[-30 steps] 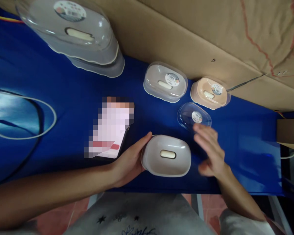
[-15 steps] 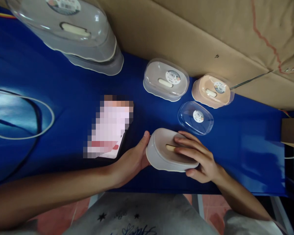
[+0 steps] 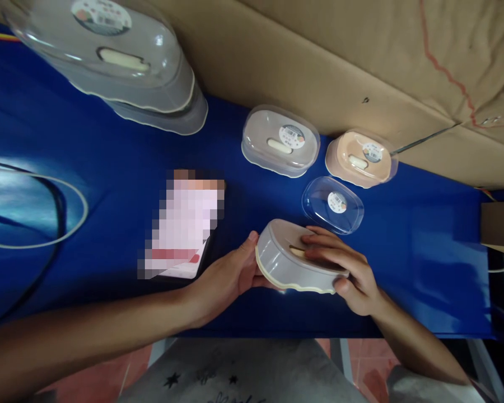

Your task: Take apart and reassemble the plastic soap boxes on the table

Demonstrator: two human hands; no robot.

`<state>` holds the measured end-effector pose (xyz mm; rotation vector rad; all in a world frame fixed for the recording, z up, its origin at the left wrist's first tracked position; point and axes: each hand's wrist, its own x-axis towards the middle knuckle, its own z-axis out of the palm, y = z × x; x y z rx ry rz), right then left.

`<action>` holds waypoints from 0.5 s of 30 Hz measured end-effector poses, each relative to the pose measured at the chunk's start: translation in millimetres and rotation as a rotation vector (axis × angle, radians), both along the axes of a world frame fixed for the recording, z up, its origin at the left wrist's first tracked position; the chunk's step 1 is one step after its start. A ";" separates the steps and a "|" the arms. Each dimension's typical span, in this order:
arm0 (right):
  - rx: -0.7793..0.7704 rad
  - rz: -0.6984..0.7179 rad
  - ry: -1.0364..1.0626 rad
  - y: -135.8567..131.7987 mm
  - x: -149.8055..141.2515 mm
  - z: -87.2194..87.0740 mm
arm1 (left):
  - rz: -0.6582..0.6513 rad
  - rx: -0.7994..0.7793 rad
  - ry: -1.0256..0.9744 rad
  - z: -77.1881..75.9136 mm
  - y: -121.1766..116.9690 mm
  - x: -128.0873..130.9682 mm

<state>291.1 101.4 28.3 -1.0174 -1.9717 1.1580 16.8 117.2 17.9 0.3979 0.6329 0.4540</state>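
At far left, a white cable (image 3: 85,210) loops over the blue bench (image 3: 424,252). Behind and to its right, large grey containers (image 3: 155,89) under a clear cover form a stack close against the cardboard (image 3: 319,73) that bounds the back edge. A phone-like device (image 3: 185,224) lies between this stack and the left forearm, its lower end just beside the arm, leaving little room there.

Next comes the left hand (image 3: 235,274), thumb at the left end of a grey container (image 3: 279,257) and fingers reaching beneath. The container sits tilted near the bench's front edge; whether it touches the bench is hard to tell. A covered grey box (image 3: 273,154) stands behind it, near the cardboard. A clear lid (image 3: 331,207) lies just beyond the right hand (image 3: 355,274), which grips the container's right end, fingers across its top. Behind the lid, a peach box (image 3: 361,162) stands close to the cardboard. Bare blue surface stretches from the right hand toward a small carton (image 3: 500,226) at far right.
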 end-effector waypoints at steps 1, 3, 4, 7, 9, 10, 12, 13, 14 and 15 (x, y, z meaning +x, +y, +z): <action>-0.004 -0.004 0.001 -0.4 -0.4 0.3 | 0.002 0.006 0.004 -0.5 0.6 -0.3; -0.012 -0.012 0.006 -1.1 -1.1 1.0 | 0.008 0.006 0.015 -1.5 1.3 -0.7; -0.014 -0.014 0.007 -1.4 -1.3 1.2 | 0.014 0.001 0.017 -2.0 1.3 -0.8; -0.020 -0.009 -0.002 -2.0 -1.1 1.3 | 0.023 -0.008 0.001 -3.7 0.1 -0.7; -0.033 -0.017 0.001 -2.3 -0.5 1.0 | 0.024 -0.015 -0.015 -5.4 -1.3 -0.5; -0.038 -0.022 0.007 -2.4 -0.2 0.7 | 0.024 -0.019 -0.024 -6.6 -2.1 -0.5; -0.043 -0.031 0.021 -2.5 0.3 0.2 | 0.032 -0.031 -0.039 -9.3 -3.7 -0.3; -0.044 -0.031 0.023 -2.6 0.3 0.0 | 0.037 -0.038 -0.046 -10.8 -4.4 -0.2; -0.045 -0.030 0.022 -2.5 0.1 0.0 | 0.043 -0.045 -0.051 -12.3 -5.1 -0.1; -0.047 -0.028 0.020 -2.5 -0.1 0.1 | 0.049 -0.051 -0.056 -13.7 -5.7 0.0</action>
